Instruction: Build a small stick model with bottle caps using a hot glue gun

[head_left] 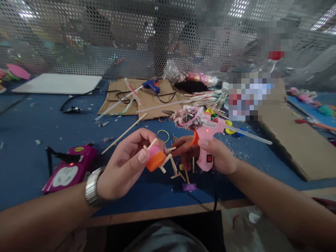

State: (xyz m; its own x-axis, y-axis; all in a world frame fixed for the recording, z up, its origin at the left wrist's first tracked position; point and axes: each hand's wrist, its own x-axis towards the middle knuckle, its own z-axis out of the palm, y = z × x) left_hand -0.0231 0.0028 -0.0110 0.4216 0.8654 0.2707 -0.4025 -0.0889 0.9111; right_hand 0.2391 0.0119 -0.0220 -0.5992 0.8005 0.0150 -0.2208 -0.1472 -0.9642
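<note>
My left hand (pixel 123 168), with a metal-banded watch on the wrist, pinches a small orange and pink piece (pixel 155 161) with short wooden sticks poking out of it. My right hand (pixel 223 155) is wrapped around the handle of a pink hot glue gun (pixel 210 131), fingers near its orange trigger. Its nozzle points left, with matted scraps around the front, and a clear glue stick (pixel 249 135) juts from its back. Below, between both hands, short wooden sticks (pixel 173 166) and a purple piece (pixel 189 187) lie on the blue table.
A magenta box (pixel 72 168) with a black cable sits left. A blue glue gun (pixel 152 85) rests on cardboard (pixel 162 106) at the back. A long wooden stick (pixel 124 134) lies left of centre; a cardboard sheet (pixel 294 143) lies right. A perforated metal screen (pixel 118 38) stands behind.
</note>
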